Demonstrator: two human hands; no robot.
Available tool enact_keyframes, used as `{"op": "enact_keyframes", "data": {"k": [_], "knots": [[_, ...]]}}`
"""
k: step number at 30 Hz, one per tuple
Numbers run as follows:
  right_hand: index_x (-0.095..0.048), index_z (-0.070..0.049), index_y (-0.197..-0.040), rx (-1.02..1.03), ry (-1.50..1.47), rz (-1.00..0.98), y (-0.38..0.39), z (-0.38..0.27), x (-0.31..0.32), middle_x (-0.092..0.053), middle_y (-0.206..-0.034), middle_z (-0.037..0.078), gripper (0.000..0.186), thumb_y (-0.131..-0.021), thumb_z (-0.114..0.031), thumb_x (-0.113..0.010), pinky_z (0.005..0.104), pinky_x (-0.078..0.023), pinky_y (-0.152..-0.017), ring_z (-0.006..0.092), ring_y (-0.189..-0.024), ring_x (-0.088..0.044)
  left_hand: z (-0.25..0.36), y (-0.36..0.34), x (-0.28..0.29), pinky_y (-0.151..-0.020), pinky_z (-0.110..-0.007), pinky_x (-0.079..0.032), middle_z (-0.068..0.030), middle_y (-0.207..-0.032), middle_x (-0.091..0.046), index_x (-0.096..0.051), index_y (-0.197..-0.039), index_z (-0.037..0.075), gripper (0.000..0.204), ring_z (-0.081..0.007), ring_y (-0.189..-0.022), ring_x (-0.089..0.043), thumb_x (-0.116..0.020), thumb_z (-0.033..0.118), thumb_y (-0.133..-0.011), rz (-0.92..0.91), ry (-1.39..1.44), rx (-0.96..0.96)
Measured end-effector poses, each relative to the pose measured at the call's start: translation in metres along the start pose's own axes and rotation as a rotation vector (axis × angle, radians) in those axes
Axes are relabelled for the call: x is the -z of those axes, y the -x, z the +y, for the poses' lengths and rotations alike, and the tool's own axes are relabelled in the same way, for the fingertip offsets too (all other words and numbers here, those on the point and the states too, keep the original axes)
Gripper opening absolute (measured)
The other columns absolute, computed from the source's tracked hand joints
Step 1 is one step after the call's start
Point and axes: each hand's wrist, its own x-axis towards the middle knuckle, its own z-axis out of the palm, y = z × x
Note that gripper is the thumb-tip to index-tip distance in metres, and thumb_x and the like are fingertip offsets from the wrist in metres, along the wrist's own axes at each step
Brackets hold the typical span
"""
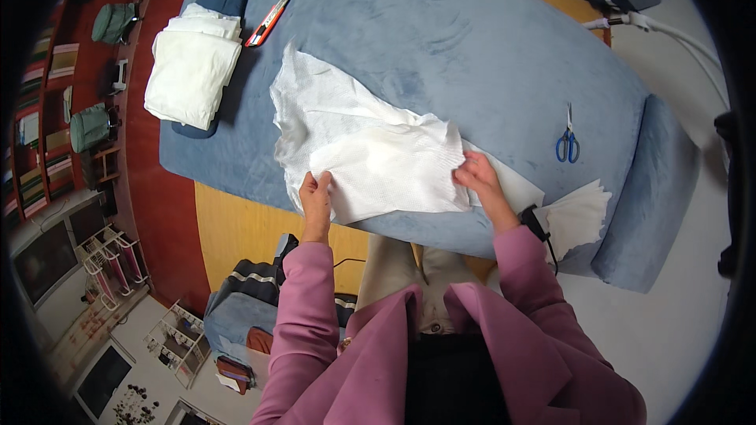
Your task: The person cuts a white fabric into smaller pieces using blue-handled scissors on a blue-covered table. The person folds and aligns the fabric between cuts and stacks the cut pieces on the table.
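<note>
A thin white crinkled cloth [378, 149] lies loosely spread on the blue-covered table, its far left part rumpled and its near part folded into a flatter layer. My left hand [316, 203] pinches its near edge, left of centre, between thumb and fingers. At the right edge, my right hand [482, 182] grips the cloth with bent fingers. Partly under the cloth and my right hand is a flat white sheet [516, 179]. Further right, a white piece with a jagged edge [581, 216] lies close to my right wrist.
Folded white cloths [193, 71] are stacked on a dark blue pad [224, 0] at the far left. Beside them lies a red utility knife [269, 20]. Scissors with blue handles [568, 145] rest at the right. A blue bolster [654, 197] borders the table's right end.
</note>
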Motion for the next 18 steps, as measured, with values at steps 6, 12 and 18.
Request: {"op": "enact_keyframes", "data": {"k": [6, 12, 18], "knots": [[-0.056, 0.001, -0.120, 0.181, 0.383, 0.096, 0.046, 0.026, -0.025, -0.066, -0.112, 0.013, 0.045, -0.083, -0.017, -0.075, 0.0340, -0.046, -0.094, 0.0225, -0.105, -0.062, -0.013, 0.032, -0.021, -0.076, -0.034, -0.047, -0.0120, -0.097, -0.058, -0.057, -0.118, 0.002, 0.031, -0.0219, -0.091, -0.055, -0.067, 0.016, -0.092, 0.533, -0.464, -0.465], [-0.066, 0.001, -0.088, 0.378, 0.893, 0.396, 0.055, 0.049, -0.038, -0.065, -0.082, 0.016, 0.032, -0.078, -0.027, -0.080, 0.0433, -0.045, -0.077, 0.0359, -0.080, -0.060, -0.024, 0.086, -0.046, -0.113, -0.048, -0.029, -0.0197, -0.144, -0.045, -0.044, -0.140, 0.001, 0.062, -0.0370, -0.134, -0.040, -0.070, 0.024, -0.088, -0.152, -0.978, -0.800], [-0.059, 0.002, -0.072, 0.240, 0.907, 0.415, 0.057, 0.067, 0.020, -0.060, -0.071, 0.020, 0.036, -0.079, -0.028, -0.078, 0.0469, -0.043, -0.074, 0.0398, -0.075, -0.056, -0.041, 0.077, -0.033, -0.119, -0.048, -0.022, -0.0121, -0.155, -0.036, -0.037, -0.149, 0.008, 0.075, -0.0311, -0.145, -0.031, -0.069, 0.023, -0.083, -0.471, -1.169, -0.790]]}}
